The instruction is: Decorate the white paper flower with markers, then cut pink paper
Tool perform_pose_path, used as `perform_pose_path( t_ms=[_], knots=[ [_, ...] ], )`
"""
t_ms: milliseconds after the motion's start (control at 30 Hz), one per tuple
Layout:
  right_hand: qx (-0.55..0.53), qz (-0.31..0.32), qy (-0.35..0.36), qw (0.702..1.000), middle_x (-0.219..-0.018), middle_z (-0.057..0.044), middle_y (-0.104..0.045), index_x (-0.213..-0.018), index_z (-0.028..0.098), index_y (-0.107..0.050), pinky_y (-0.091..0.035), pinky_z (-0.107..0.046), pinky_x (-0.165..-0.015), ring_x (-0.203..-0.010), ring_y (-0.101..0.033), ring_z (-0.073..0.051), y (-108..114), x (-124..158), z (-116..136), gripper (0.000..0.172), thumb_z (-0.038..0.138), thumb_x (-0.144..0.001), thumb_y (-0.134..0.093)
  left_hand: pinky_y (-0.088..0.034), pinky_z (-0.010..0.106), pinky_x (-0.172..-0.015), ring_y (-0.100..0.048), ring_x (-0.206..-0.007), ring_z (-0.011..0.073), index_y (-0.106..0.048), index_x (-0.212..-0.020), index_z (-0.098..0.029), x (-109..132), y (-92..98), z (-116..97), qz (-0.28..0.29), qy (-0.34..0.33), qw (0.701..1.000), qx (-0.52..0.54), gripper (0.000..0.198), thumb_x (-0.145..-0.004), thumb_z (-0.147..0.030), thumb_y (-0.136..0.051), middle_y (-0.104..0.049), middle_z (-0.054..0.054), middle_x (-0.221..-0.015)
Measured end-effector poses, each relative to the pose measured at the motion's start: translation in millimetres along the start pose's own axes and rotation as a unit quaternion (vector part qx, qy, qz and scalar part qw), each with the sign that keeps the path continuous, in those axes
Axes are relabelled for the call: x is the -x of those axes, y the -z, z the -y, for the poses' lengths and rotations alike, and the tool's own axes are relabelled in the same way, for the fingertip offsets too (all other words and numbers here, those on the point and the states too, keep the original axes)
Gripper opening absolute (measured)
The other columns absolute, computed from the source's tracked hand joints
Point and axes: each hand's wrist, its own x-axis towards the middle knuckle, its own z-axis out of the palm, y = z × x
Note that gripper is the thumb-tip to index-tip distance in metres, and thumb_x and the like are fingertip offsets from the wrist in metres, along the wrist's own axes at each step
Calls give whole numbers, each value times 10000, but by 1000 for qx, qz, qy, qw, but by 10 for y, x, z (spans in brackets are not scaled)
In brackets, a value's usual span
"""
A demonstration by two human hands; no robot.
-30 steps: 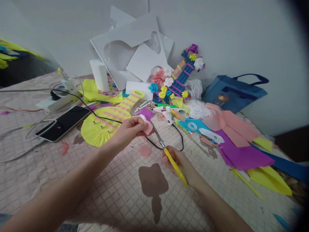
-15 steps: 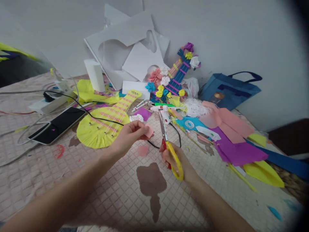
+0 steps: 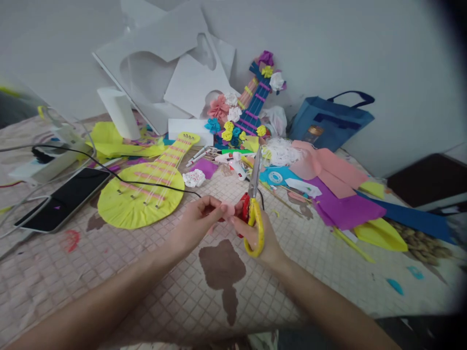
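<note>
Between the fingertips of my left hand point(image 3: 199, 218) is a small pink paper piece point(image 3: 228, 210), pinched near its left edge. My right hand point(image 3: 264, 238) grips a pair of scissors point(image 3: 256, 194) with red and yellow handles, blades pointing up and away. Its fingertips also meet the right side of the pink paper. Under my hands, another pink scrap is mostly hidden. To the left lies a yellow paper-covered guitar shape point(image 3: 142, 194) with pink strips and strings. Beside it sits a white crumpled paper flower point(image 3: 194, 178).
A glue gun point(image 3: 233, 159) lies behind my hands. Pink sheets point(image 3: 339, 170) and purple paper point(image 3: 346, 209) spread at the right, before a blue bag point(image 3: 328, 121). On the left are a phone point(image 3: 65, 199) and a power strip point(image 3: 44, 160). A black cord point(image 3: 160, 184) crosses the yellow guitar.
My two hands have come together, and the right fingertips now touch the pink paper. The scissors have turned more upright. The whole view has shifted to the right.
</note>
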Motion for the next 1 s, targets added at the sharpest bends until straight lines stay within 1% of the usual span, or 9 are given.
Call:
perform_pose_path(
  t_ms=[100, 200, 333, 467, 533, 633, 733, 900, 1000],
  knots=[
    [4, -8, -1, 1000, -620, 65, -499, -826, 205, -506, -361, -222, -463, -500, -437, -83, 27, -20, 44, 264, 326, -677, -688, -431, 212, -593, -588, -673, 104, -574, -772, -150, -7, 5, 1, 19, 30, 999, 31, 274, -807, -408, -661, -653, 21, -747],
    [22, -7, -6, 1000, -587, 71, -488, -812, 199, -506, -347, -218, -445, -479, -428, -81, 67, -39, 72, 257, 328, -676, -681, -433, 206, -604, -602, -694, 106, -579, -781, -149, -30, 39, 7, 40, 50, 997, 43, 299, -757, -415, -715, -650, 16, -754],
    [33, 23, -12, 999, -598, 68, -502, -818, 193, -516, -348, -214, -455, -491, -437, -78, 108, -51, 48, 233, 294, -680, -674, -426, 197, -588, -617, -719, 115, -597, -838, -147, -50, 91, 10, 66, 81, 994, 11, 338, -713, -417, -756, -670, 32, -799],
    [36, 36, -11, 999, -626, 60, -518, -833, 196, -519, -358, -215, -467, -506, -449, -80, 121, -56, 30, 229, 285, -685, -669, -419, 192, -552, -602, -664, 107, -596, -797, -141, -59, 115, 13, 66, 100, 993, -16, 341, -708, -429, -755, -656, 21, -719],
    [39, 36, -15, 998, -622, 59, -514, -836, 198, -512, -359, -217, -461, -495, -441, -81, 123, -56, 35, 246, 317, -689, -668, -440, 195, -566, -606, -655, 102, -591, -777, -145, -68, 112, 18, 51, 94, 994, 16, 317, -715, -410, -753, -655, 11, -707],
    [51, 43, -21, 998, -586, 67, -471, -832, 201, -495, -346, -218, -437, -466, -409, -82, 121, -45, 24, 288, 421, -722, -645, -500, 218, -660, -631, -678, 102, -588, -748, -147, -84, 101, 18, 15, 56, 992, 114, 274, -721, -363, -755, -668, 5, -722],
    [50, 76, -35, 995, -567, 74, -414, -801, 211, -468, -311, -214, -424, -451, -375, -81, 107, -16, -19, 322, 519, -792, -558, -529, 251, -743, -661, -722, 119, -608, -768, -144, -92, 97, -5, -29, 20, 984, 172, 237, -736, -332, -748, -691, 19, -773],
    [63, 157, -20, 985, -548, 87, -362, -751, 215, -424, -243, -209, -432, -454, -312, -69, 59, 44, 6, 299, 478, -806, -558, -544, 283, -777, -682, -781, 152, -611, -766, -141, -93, 108, -85, -102, -30, 978, 182, 218, -748, -317, -739, -712, 43, -819],
    [102, 165, -30, 981, -542, 89, -346, -735, 215, -406, -228, -211, -433, -468, -289, -69, 30, 72, 88, 297, 460, -793, -564, -549, 292, -759, -687, -749, 158, -592, -742, -141, -97, 115, -128, -126, -37, 971, 198, 226, -721, -294, -756, -713, 43, -781]
  ],
)
